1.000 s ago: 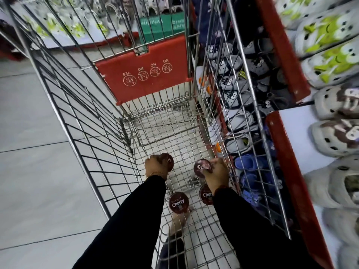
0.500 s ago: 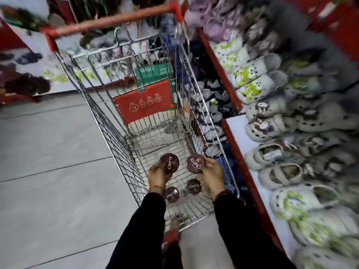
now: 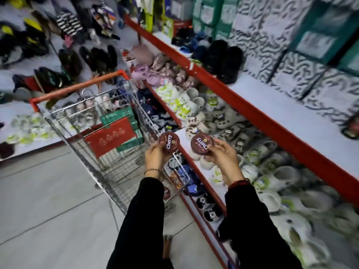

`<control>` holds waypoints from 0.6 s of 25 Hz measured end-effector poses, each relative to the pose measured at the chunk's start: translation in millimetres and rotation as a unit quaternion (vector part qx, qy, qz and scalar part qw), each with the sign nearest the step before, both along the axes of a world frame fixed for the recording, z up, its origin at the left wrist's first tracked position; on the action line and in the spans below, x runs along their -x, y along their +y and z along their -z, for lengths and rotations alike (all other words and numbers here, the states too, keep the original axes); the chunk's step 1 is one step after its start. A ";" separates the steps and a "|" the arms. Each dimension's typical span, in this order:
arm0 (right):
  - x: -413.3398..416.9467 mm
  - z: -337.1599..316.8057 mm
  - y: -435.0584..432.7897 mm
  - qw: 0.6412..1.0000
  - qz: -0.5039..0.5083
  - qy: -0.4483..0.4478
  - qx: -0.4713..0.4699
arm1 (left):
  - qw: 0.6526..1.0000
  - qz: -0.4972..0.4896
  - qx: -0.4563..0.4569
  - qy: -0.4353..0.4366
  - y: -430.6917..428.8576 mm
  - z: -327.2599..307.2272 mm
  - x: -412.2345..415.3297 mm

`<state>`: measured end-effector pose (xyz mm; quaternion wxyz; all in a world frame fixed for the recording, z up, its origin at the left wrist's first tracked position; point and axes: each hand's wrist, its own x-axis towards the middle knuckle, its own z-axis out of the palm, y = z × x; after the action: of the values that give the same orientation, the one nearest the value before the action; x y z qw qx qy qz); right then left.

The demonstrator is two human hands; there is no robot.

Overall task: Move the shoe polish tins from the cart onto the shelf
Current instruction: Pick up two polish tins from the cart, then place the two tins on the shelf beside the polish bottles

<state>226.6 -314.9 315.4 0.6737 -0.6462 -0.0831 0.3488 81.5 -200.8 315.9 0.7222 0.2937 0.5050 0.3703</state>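
Note:
My left hand holds a round brown "Cherry" shoe polish tin above the cart's right rim. My right hand holds a second brown tin over the red edge of the lower shelf. The wire cart with a red handle stands to the left on the floor. Another tin lies at the cart's near end, partly hidden behind my left sleeve. The upper white shelf with a red front edge runs along the right.
The lower shelf is packed with white and green clogs. Black shoes and patterned boxes stand on the upper shelf. More shoes hang on the far wall. Grey tiled floor lies to the left.
Both hands have lifted their tins out of the cart and moved them up and right toward the shelf. The view has tilted up, bringing the upper shelf into sight.

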 end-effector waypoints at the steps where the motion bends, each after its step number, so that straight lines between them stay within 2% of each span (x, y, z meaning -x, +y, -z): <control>1: -7.8 -20.8 -20.8 1.000 0.013 -0.009 -0.019 | 0.999 0.037 -0.022 -0.012 -11.3 -17.6 -13.1; 7: -51.8 -112.9 -135.1 0.985 0.122 -0.088 -0.085 | 0.968 0.200 -0.114 -0.100 -78.4 -110.7 -91.9; 11: -69.8 -141.5 -199.6 0.967 0.207 -0.117 -0.094 | 0.932 0.318 -0.119 -0.127 -126.3 -142.9 -143.3; 15: -85.0 -151.2 -257.0 0.943 0.293 -0.144 -0.067 | 0.895 0.410 -0.134 -0.114 -172.8 -156.5 -193.2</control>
<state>311.6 -571.9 466.7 0.7690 -0.6383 -0.0091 0.0329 274.8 -373.6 472.4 0.8167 0.5242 0.1993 0.1362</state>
